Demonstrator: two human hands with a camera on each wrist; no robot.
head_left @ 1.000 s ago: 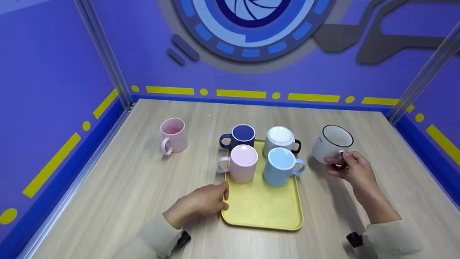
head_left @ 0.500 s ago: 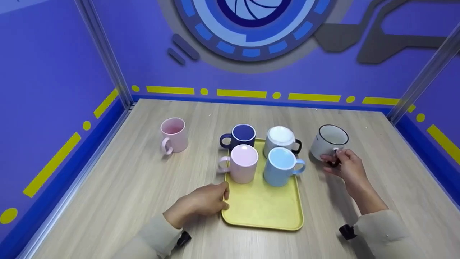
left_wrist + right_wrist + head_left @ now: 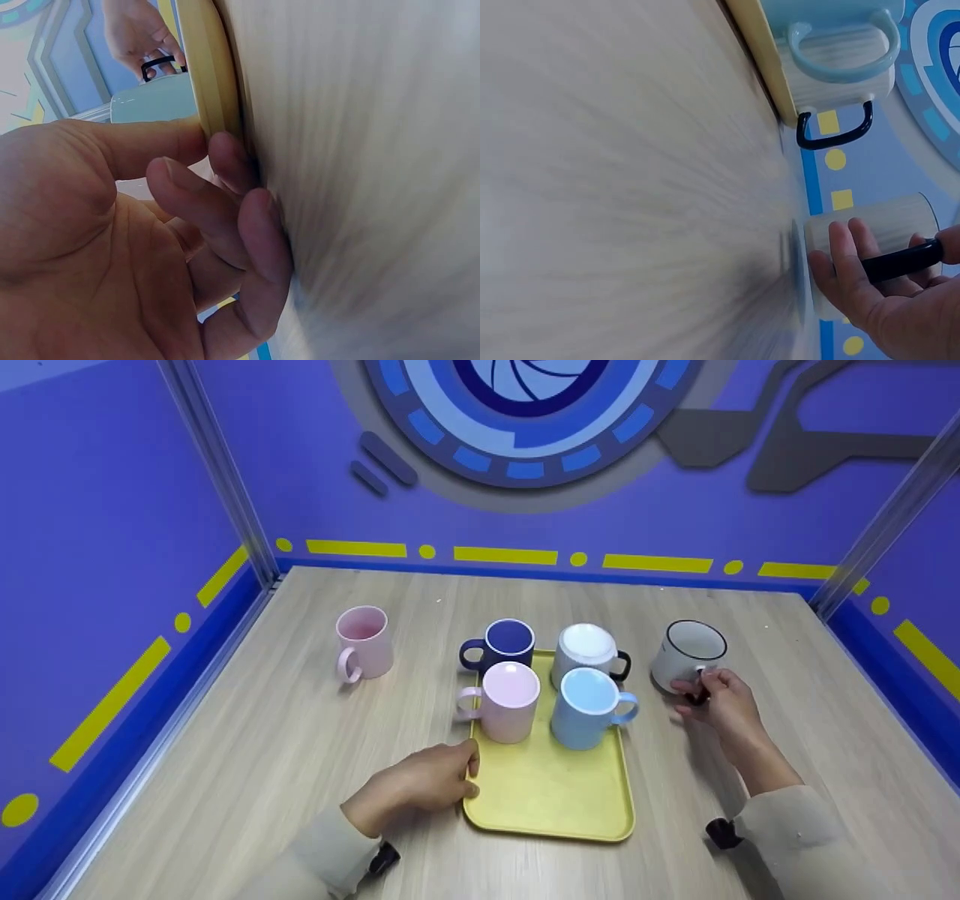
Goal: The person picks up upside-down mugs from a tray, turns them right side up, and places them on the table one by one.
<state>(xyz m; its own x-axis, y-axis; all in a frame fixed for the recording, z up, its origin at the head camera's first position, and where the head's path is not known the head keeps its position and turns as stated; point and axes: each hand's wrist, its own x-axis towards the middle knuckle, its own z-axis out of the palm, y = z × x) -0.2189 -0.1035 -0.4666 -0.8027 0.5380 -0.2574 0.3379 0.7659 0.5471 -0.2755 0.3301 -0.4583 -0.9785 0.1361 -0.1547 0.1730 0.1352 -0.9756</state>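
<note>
Hands hold yellow tray and black-rimmed mug.

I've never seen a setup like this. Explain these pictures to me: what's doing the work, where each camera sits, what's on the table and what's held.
No machine here: these are a person's two bare hands. The wide picture comes from a camera worn on the head, looking forward and down. The two sideways-looking close-ups come from cameras on the wrists, one each.

On the wooden table lies a yellow tray bearing four mugs: dark blue, white, pink and light blue. A second pink mug stands off to the left.

The left hand pinches the tray's left edge. The right hand holds a dark-rimmed white mug by its black handle.
</note>
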